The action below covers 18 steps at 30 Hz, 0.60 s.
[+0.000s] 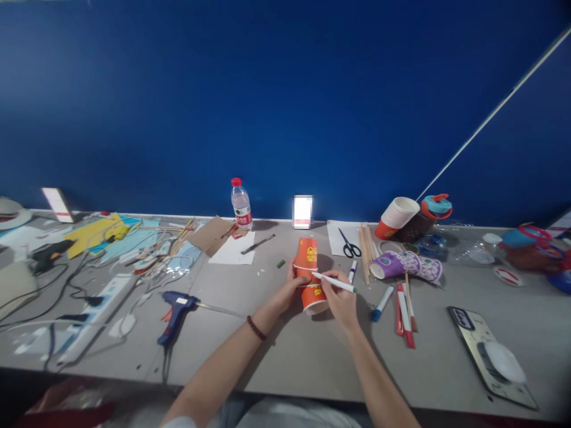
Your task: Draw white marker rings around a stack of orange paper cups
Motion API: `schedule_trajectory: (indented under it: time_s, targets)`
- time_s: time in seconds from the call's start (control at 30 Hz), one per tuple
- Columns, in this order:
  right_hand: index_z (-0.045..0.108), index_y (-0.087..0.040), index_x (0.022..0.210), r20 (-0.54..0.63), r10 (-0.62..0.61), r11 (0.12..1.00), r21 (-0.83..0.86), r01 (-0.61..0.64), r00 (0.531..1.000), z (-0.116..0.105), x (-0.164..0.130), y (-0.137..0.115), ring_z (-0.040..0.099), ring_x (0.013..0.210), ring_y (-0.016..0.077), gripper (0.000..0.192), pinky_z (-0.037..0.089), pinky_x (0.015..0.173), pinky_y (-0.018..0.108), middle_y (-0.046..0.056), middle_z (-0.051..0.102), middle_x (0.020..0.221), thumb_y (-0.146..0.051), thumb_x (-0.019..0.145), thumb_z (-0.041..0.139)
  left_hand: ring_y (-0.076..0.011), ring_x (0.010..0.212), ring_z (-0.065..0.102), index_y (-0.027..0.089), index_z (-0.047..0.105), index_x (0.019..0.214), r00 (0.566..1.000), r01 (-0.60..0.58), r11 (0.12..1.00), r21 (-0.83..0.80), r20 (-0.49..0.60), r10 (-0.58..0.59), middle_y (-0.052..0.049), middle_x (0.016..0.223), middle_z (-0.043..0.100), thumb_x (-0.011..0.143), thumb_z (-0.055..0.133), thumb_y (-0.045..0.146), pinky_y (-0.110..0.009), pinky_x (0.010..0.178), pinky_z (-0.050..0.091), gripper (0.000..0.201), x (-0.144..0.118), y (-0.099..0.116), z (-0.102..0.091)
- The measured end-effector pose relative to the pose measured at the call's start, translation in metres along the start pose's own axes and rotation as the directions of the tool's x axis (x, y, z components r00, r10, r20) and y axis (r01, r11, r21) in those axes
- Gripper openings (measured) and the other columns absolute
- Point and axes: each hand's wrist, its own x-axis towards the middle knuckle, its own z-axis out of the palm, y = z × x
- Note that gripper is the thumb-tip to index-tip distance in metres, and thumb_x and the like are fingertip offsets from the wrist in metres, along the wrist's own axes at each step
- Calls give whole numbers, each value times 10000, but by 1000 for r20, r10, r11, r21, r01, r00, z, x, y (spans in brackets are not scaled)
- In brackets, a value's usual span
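Fingers of the right hand (339, 300) pinched a white marker (334, 283) with a green tip, its point laid against the joint of two orange paper cups (308, 274) held rim to rim, while the left hand (292, 289) curled around the cups from the nine o'clock side. The joined cups lay near the middle of the grey table (285, 351), touching both hands. A dark bead bracelet (256, 327) circled the left wrist.

At three o'clock from the cups lay a purple patterned cup (404, 265) on its side, with loose markers (404, 306) just below it. At about one o'clock were black scissors (351, 244) on white paper, beside a bundle of wooden sticks (366, 252). Farther toward two o'clock a stack of paper cups (398, 217) leaned against the blue wall (285, 101).

At eleven o'clock stood a water bottle (241, 204) with a red cap. At eight o'clock a blue glue gun (176, 309) rested on the table, and beyond it at nine o'clock lay a white power strip (96, 315) among cables. At four o'clock a phone (488, 351) lay flat near the table's edge.
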Motion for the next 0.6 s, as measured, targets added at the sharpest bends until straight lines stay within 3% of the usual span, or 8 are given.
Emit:
schedule_trajectory:
  time_s: [0.1,0.6]
  targets:
    - [642,-188,844,-6,8,1000,-5,-8,1000,0,1,2,665,755,188,203,557,690,300,45,681,817,-390,835,632,-234,963,628,281,393,1414,999,-9,999,47,-49,11,-65,1127,652,674,714,110,-387,886,464,825,-1,2,3]
    - [622,-191,782,-10,-20,999,-37,19,1000,-2,3,3,640,696,176,140,528,649,288,20,656,741,-328,812,610,-241,971,627,286,396,1417,998,12,999,52,-63,-8,-64,1129,651,659,699,96,-397,899,467,838,-1,1,2]
